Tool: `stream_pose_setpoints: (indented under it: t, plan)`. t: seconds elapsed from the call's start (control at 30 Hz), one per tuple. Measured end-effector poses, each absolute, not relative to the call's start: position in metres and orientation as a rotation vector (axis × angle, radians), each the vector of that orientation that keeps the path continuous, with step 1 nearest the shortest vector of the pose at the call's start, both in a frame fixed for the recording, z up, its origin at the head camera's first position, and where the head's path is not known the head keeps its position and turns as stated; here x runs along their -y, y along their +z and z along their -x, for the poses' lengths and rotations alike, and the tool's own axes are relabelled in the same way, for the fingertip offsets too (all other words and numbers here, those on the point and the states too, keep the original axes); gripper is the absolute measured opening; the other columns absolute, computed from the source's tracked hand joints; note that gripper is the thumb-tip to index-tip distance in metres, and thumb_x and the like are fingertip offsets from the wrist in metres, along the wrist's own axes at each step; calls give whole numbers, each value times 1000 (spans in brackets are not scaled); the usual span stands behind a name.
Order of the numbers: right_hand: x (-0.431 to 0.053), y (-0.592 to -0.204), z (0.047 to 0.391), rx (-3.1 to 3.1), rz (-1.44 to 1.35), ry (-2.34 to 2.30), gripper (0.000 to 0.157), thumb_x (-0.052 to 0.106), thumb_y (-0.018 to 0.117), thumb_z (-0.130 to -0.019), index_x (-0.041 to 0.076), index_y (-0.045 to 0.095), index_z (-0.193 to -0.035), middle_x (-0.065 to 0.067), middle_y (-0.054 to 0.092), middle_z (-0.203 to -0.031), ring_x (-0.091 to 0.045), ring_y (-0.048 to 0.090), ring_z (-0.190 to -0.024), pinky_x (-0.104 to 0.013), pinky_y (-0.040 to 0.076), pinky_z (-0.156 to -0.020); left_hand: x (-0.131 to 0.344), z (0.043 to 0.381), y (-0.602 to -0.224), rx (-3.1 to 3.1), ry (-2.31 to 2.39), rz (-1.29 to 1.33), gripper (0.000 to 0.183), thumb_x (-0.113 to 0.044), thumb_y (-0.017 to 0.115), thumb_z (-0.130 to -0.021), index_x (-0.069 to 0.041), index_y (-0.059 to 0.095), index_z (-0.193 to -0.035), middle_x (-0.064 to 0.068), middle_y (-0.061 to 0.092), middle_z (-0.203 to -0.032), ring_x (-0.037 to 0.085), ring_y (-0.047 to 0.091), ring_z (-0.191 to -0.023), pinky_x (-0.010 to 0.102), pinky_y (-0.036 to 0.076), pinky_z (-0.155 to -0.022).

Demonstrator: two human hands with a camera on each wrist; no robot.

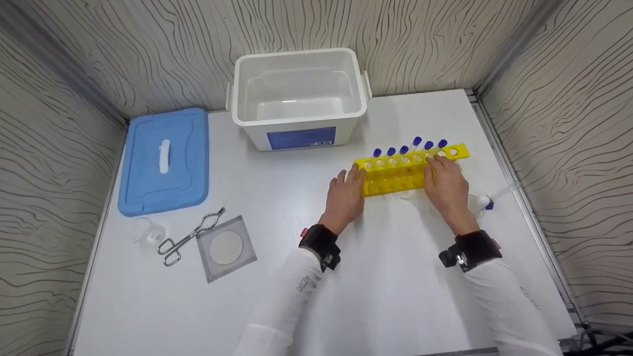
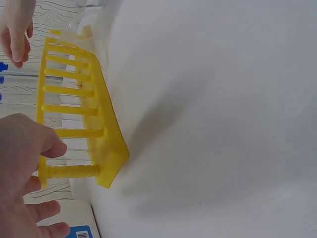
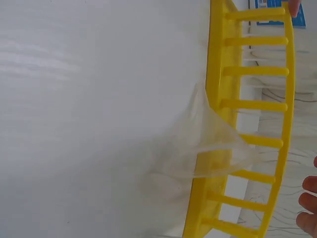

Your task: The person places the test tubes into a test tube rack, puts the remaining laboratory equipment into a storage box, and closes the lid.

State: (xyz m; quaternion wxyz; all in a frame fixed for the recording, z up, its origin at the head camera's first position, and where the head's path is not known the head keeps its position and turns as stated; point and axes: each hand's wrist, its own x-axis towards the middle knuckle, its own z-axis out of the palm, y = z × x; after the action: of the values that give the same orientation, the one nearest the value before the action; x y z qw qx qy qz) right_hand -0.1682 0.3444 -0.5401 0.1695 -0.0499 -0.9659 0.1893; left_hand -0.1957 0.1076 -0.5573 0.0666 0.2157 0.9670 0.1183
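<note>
White table, head view: The yellow rack stands at right, six blue-capped tubes along its far side; a white bin sits farther left.
Left end, left wrist view: My left hand pinches the rack's end post, outer fingers spread.
Right end, right wrist view: My right hand, fingers bent loosely and slightly apart, hangs above the rack; a clear funnel-shaped piece lies on the near side.
</note>
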Motion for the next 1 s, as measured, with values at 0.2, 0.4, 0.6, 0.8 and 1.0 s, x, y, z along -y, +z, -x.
stream_pose_setpoints:
  t: [0.2,0.4,0.6,0.8,1.0]
  plan:
    - [-317,-550,159,2627,-103,458,31,20,64,-95,-1,70,-117,-22,69,-121,-37,64,-113,-49,55,-97,-112,195,-554,-2894,370,-644,62,-24,55,-100,-22,31,-156,2,26,-165,29,40,-145,45,40,-117]
    - [-298,-560,155,2642,-211,430,32,20,66,-94,0,69,-120,-21,69,-122,-36,64,-114,-48,55,-98,-116,195,-551,-2884,363,-652,64,-24,58,-99,-24,31,-156,1,26,-165,29,42,-144,45,41,-116]
    - [-282,-565,157,2680,-215,396,37,25,68,-93,1,68,-122,-23,67,-127,-39,63,-120,-51,50,-104,-118,195,-550,-2884,345,-661,73,-26,67,-93,-23,31,-156,2,27,-165,29,44,-142,45,43,-114]
    - [-271,-571,160,2724,-121,430,44,31,69,-93,3,66,-126,-22,64,-131,-38,60,-125,-50,50,-105,-120,196,-552,-2882,321,-660,74,-27,67,-93,-24,30,-157,1,26,-166,29,44,-142,44,44,-113]
    - [-263,-576,163,2713,-52,428,42,34,70,-92,4,70,-122,-22,68,-125,-38,64,-119,-47,55,-96,-121,196,-552,-2880,306,-668,72,-26,65,-94,-23,29,-157,1,26,-165,29,45,-141,44,45,-113]
